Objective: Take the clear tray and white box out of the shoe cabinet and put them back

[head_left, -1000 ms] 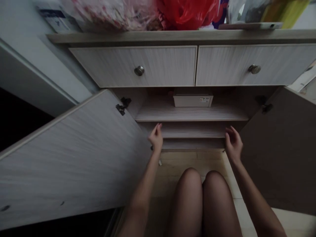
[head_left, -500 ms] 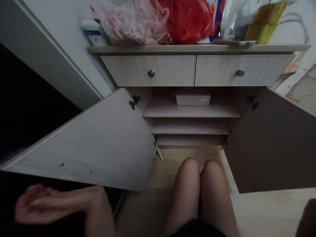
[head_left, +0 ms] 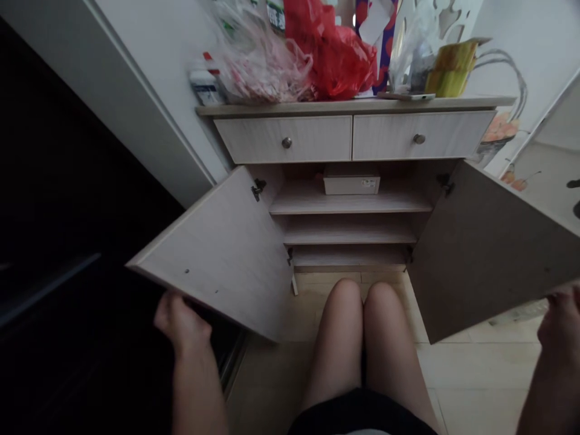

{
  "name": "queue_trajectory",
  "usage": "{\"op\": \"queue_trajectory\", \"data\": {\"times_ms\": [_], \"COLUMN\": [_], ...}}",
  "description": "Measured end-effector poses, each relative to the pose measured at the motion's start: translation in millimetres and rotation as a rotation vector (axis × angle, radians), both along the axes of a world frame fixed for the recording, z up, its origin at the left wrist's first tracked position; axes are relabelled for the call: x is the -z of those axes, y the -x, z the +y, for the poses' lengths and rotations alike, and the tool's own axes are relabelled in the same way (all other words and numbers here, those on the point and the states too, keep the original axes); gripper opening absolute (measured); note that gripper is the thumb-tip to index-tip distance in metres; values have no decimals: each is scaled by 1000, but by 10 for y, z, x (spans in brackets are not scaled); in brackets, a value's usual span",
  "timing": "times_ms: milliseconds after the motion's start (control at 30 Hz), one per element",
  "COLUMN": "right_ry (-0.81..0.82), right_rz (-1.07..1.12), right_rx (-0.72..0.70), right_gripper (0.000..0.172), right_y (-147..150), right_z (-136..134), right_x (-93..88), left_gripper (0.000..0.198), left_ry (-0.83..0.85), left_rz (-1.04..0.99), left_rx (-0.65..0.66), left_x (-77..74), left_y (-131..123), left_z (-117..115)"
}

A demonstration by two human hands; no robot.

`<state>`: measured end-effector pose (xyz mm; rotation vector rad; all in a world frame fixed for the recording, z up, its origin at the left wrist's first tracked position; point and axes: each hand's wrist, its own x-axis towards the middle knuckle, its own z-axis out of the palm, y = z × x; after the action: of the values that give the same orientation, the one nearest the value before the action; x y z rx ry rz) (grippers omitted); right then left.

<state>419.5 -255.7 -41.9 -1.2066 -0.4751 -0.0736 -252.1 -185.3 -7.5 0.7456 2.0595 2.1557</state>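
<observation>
The cabinet's left door [head_left: 226, 248] stands swung outward, its pale inner face toward me. At its outer edge is my left hand [head_left: 183, 320], closed against the door with the fingers partly hidden behind it. My right hand [head_left: 559, 317] is at the lower outer edge of the right door [head_left: 493, 254], its fingers curled there and partly cut off by the picture's side. Between the doors, the cabinet [head_left: 351, 205] shows several shelves. A white box [head_left: 347, 185] with a small label sits on the upper shelf.
Two drawers with round knobs [head_left: 287, 142] run above the doors. On top stand a white bottle [head_left: 206, 87], a clear plastic bag [head_left: 267, 72], a red bag [head_left: 338, 66] and a yellow container [head_left: 451, 69]. My knees [head_left: 362, 296] are close in front of the shelves.
My left hand has moved up and right to the left door's edge, and that door has swung partly inward. My right hand has come up to the right door. The view has shifted.
</observation>
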Motion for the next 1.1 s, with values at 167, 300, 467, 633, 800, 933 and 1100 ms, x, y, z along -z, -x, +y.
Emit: {"op": "queue_trajectory", "data": {"times_ms": [167, 300, 467, 633, 800, 933, 1100], "right_ry": [128, 250, 339, 290, 314, 361, 411], "right_rz": [-34, -129, -316, -384, -418, -464, -519], "right_rx": [-50, -206, -348, -450, -569, -583, -548], "right_gripper": [45, 47, 48, 48, 49, 50, 46], "right_y": [296, 650, 1238, 1772, 2162, 2374, 2511], "right_z": [5, 151, 391, 840, 1416, 1790, 2108], "right_x": [13, 26, -84, -191, -280, -365, -402], "left_gripper": [35, 44, 45, 37, 20, 15, 14], "left_ry": [-130, -130, -121, -106, -47, 17, 90], "left_rz": [39, 51, 91, 152, 319, 412, 448], "left_rx": [36, 204, 447, 642, 670, 663, 686], "left_x": [206, 325, 329, 260, 188, 122, 41], "left_y": [-388, -773, -1330, -1882, -2283, -2450, -2567], "left_z": [13, 133, 422, 874, 1249, 1449, 1670]}}
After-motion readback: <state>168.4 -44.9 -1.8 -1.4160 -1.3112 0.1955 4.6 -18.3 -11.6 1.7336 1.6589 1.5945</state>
